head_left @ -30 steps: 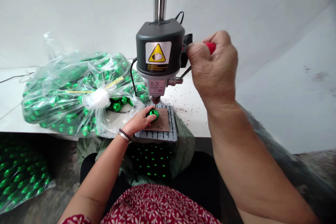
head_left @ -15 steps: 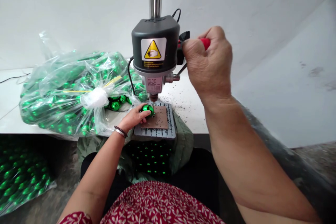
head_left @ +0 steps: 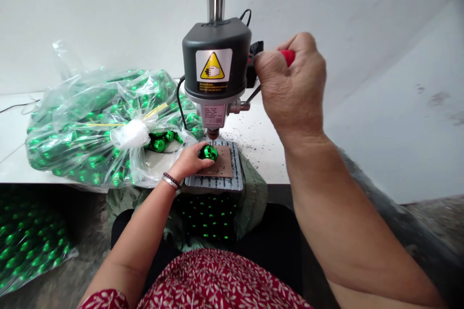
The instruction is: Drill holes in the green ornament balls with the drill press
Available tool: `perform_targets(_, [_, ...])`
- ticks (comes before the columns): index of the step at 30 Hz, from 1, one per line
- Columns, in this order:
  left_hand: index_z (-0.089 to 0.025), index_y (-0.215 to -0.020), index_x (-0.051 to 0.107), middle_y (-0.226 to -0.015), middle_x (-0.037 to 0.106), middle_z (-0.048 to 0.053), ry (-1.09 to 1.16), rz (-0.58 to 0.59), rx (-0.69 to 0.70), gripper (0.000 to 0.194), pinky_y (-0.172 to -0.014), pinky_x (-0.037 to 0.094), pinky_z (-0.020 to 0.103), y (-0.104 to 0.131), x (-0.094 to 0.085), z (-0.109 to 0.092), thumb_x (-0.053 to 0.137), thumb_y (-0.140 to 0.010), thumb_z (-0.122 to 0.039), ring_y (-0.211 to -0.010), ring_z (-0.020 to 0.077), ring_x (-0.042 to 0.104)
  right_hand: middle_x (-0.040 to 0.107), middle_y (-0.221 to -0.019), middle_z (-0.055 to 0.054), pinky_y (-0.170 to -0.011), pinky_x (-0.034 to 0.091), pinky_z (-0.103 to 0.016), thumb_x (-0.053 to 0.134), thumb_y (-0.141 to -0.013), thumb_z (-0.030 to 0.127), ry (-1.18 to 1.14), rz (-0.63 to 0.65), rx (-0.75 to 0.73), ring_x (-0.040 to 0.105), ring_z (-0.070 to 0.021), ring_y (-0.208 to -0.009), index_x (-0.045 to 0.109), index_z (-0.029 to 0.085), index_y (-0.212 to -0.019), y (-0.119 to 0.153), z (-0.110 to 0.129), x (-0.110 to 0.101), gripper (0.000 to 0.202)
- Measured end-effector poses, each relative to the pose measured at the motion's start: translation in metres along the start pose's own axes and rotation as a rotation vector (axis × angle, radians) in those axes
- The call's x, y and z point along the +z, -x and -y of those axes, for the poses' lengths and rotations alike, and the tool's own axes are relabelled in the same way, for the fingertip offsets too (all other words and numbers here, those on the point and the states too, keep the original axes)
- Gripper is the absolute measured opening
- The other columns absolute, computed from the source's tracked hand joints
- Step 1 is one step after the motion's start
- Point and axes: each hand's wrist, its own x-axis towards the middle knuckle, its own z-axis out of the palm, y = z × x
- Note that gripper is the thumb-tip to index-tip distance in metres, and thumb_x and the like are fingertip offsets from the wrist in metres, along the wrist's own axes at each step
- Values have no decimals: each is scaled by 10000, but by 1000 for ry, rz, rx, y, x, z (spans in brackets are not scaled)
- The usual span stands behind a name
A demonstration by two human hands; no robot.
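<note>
Holds a shiny green ball (head_left: 210, 153) pinched between thumb and fingers of the left hand (head_left: 190, 160), over the brown board (head_left: 225, 164) on the drill press (head_left: 216, 38) base, right under the drill bit (head_left: 213, 143); cannot tell whether touching it. Grips the red handle (head_left: 289, 57) of the feed lever (head_left: 255, 91) in the right hand (head_left: 295, 84), closed around it. Beyond the left wrist, a clear plastic bag (head_left: 90, 140) of green balls on the white table (head_left: 273, 166).

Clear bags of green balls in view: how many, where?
2 visible: a large bag on the white table, left of the drill press; another bag lower left, below tabletop level, cut off by the picture edge. Others may be hidden.
</note>
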Motion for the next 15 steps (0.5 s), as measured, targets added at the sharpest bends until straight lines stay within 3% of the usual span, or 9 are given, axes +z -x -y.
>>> perform_targets(4, [-189,-1291,708,-1387,672,111,-42,-11,112,638,-1166,444,424,-1,10,-2,811,-662,-211,-1265,304,632,344,-632,77,-670,301,-262,605,-891,174,9,-7,-24,275,-62,-620,344,214,-704,0,0,0,323])
perform_targets(10, [-183,-1384,656,-1343,708,97,218,15,14,762,-1171,437,467,0,17,6,860,-656,-279,-1274,323,633,322,-638,82,-678,329,-238,603,-891,184,24,-11,-54,273,-42,-609,345,204,-722,2,-6,0,309])
perform_targets(15, [-150,-1403,645,-1337,713,106,213,-4,-15,770,-1145,463,432,4,19,4,853,-674,-281,-1246,325,653,382,-662,72,-652,333,-212,563,-890,260,50,-69,-192,340,-34,-631,406,192,-769,17,-18,-3,209])
